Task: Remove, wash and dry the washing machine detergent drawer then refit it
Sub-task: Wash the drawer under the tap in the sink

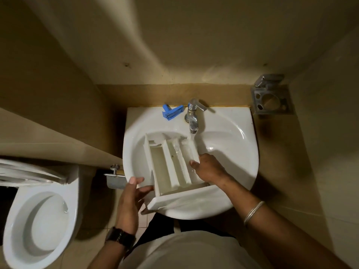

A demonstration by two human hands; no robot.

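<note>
Across the round white ceramic basin [223, 121] lies the white plastic detergent drawer with its three long compartments [171, 166], front panel hanging over the near rim, so I judge removal done and washing under way; drying and refitting remain. Water from the chrome tap [191, 118] runs into the right-hand compartments. My left hand [130, 199] rests against the drawer's near-left corner, fingers fairly straight. My right hand [208, 167] grips the drawer's right wall, thumb hooked inside. On the far rim, left of the tap, sits a small blue plastic insert [172, 112].
</note>
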